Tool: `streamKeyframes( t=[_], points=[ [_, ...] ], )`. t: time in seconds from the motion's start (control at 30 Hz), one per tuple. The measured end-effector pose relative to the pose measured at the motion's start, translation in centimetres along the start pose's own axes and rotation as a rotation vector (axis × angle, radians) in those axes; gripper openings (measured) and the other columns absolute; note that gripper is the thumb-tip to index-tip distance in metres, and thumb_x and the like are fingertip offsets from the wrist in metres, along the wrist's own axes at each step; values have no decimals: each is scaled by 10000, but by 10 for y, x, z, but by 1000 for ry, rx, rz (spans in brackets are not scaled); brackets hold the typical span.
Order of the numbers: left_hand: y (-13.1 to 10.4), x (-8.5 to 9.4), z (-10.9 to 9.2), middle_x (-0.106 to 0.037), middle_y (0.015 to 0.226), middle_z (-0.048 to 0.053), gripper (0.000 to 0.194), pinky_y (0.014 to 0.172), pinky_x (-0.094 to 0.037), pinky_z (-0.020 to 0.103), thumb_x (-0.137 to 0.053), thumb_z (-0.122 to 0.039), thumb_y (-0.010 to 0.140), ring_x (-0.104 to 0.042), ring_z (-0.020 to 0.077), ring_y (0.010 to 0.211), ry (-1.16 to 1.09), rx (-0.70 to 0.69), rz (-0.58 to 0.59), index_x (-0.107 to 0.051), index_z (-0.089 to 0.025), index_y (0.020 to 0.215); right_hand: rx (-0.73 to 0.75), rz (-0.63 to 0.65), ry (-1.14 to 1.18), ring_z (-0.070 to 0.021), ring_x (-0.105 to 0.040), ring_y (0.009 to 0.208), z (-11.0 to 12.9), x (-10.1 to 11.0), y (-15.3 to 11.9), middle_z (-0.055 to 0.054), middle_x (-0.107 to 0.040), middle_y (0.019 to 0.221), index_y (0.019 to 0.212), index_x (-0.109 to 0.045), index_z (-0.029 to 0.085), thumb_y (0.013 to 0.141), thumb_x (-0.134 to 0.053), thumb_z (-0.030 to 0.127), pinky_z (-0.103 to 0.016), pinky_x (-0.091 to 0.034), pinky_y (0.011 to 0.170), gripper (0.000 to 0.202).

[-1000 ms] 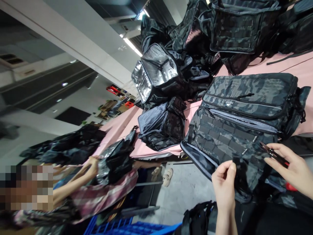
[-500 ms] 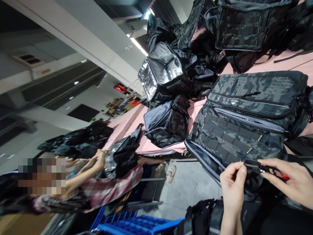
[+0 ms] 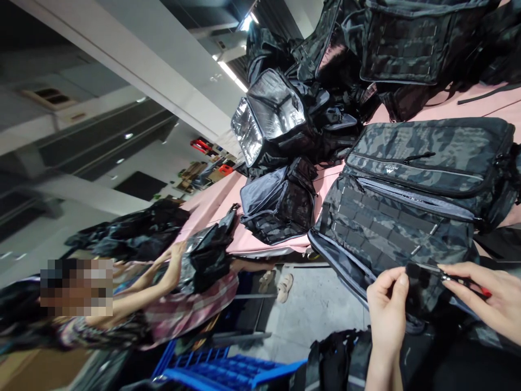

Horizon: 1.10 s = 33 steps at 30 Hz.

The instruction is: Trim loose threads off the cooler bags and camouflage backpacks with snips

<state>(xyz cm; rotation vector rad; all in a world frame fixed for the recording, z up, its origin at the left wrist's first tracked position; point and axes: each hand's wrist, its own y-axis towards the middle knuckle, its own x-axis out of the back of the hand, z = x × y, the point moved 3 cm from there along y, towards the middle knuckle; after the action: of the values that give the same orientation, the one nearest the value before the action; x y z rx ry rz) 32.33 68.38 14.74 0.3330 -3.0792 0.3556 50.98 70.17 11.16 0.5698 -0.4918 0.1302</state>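
Tightly pinched between thumb and forefinger, a black strap point(image 3: 419, 278) is held by the left hand point(image 3: 388, 301). Just beside it, the right hand point(image 3: 497, 301) has its fingers closed around a small pair of snips point(image 3: 459, 279), pointing toward the strap; whether the blades are parted is too small to tell. Something red point(image 3: 485, 291) shows at the right hand, but I cannot tell whether it belongs to the snips.

Directly beyond the two hands is a camouflage bag point(image 3: 391, 220), close behind the strap. Its far part lies on a pink table point(image 3: 445, 103), and its webbed side slopes down toward the grip. One zip gapes across its middle and another along its edge just beyond the left hand, both showing grey lining.

Farther out, left of that bag, stands a smaller bag point(image 3: 285, 203) with its grey-lined flap open. Behind that one, an open bag point(image 3: 274, 117) shows shiny silver lining, and farthest from the hands a large camouflage bag point(image 3: 401, 49) sits among other dark bags.

Below and left of the grip are a bundle of black straps point(image 3: 336, 358) and a blue crate point(image 3: 240, 372). Well off to the left, a co-worker's arm point(image 3: 136, 304) reaches to a dark, silver-lined bag point(image 3: 207, 266). Beige sandals point(image 3: 284, 288) are on the floor point(image 3: 321, 304) between that person and the grip.
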Motion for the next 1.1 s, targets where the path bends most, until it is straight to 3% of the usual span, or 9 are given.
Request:
streamKeyframes(
  t=[0.1, 0.33, 0.53, 0.73, 0.83, 0.93, 1.03, 1.1],
  points=[
    [0, 1, -2, -735, 896, 98, 328, 818, -487, 304, -673, -446, 804, -631, 213, 865, 34, -7, -14, -766, -146, 898, 1, -20, -31, -152, -683, 726, -1, 3, -1, 16, -707, 970, 1154, -602, 263, 928, -576, 336, -212, -546, 593, 239],
    [1, -2, -4, -703, 851, 93, 283, 762, -480, 286, -630, -384, 825, -611, 191, 807, 154, -66, -16, -757, -140, 892, 160, -16, -62, -128, -672, 732, 3, 11, 6, 18, -704, 973, 1164, -616, 260, 926, -596, 293, -208, -551, 671, 241],
    [0, -3, -10, -659, 808, 77, 234, 724, -464, 266, -625, -325, 816, -587, 169, 762, 199, -85, 21, -750, -132, 862, 180, 89, -22, -154, -649, 670, -2, 16, 9, 6, -685, 853, 1227, -598, 279, 895, -615, 223, -264, -535, 623, 337],
    [1, -3, -9, -599, 761, 47, 230, 699, -432, 251, -646, -350, 813, -535, 147, 731, 191, -81, 108, -745, -143, 829, 238, 199, 39, -158, -673, 759, -11, 22, 14, 11, -701, 962, 1296, -548, 336, 867, -626, 153, -236, -531, 679, 473],
    [2, -3, -6, -584, 731, 30, 270, 673, -412, 238, -665, -403, 805, -500, 127, 689, 129, -26, 144, -728, -141, 823, 87, 222, 148, -161, -670, 745, -11, 17, 15, 15, -707, 959, 1192, -627, 339, 860, -652, 219, -222, -525, 651, 354],
    [2, -5, -4, -599, 733, 37, 291, 673, -418, 238, -665, -419, 804, -508, 130, 692, 136, -21, 149, -723, -135, 819, -229, 178, 427, -176, -659, 776, -7, 10, 12, -7, -694, 902, 1009, -697, 296, 848, -673, 342, -210, -520, 643, 169],
    [2, -8, -2, -629, 758, 55, 277, 709, -445, 252, -653, -404, 814, -549, 155, 739, 208, -70, 116, -721, -137, 785, -496, 111, 786, -159, -610, 702, -2, 3, 9, -27, -635, 813, 899, -674, 244, 825, -690, 425, -203, -497, 604, 196],
    [0, -8, -1, -640, 753, 57, 264, 719, -456, 260, -638, -388, 828, -565, 163, 748, 235, -97, 80, -716, -141, 779, -590, 75, 920, -120, -521, 578, -1, 2, 8, -20, -582, 740, 943, -647, 234, 814, -706, 433, -190, -434, 502, 245]
  ],
)
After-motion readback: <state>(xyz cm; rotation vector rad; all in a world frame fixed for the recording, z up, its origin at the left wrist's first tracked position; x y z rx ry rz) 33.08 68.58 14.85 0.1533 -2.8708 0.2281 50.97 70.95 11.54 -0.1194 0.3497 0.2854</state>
